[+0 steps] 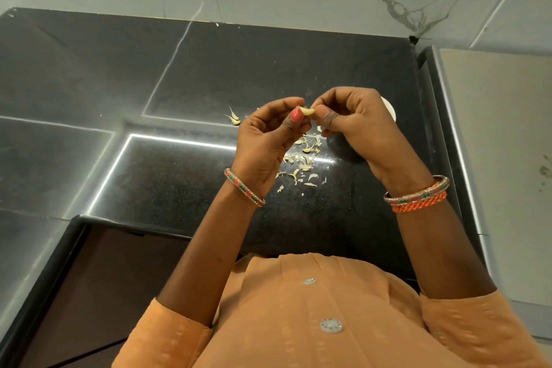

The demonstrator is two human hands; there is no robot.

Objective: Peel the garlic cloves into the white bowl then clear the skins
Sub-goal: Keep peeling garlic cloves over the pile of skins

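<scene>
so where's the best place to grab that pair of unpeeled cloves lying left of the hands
Judging by their pose, pinch the garlic cloves across their plump bodies, coming straight down from above. They lie flat on the black counter, and their thin curled tips would likely tear off if pulled.

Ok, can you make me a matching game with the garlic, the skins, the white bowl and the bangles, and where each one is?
Things:
1. garlic clove
2. skins
3. white bowl
4. bangles

Places:
A. scattered on the black counter
B. on the wrists
C. pinched between the left hand and right hand
D. mostly hidden behind the right hand

Pairs: 1-C, 2-A, 3-D, 4-B
</scene>
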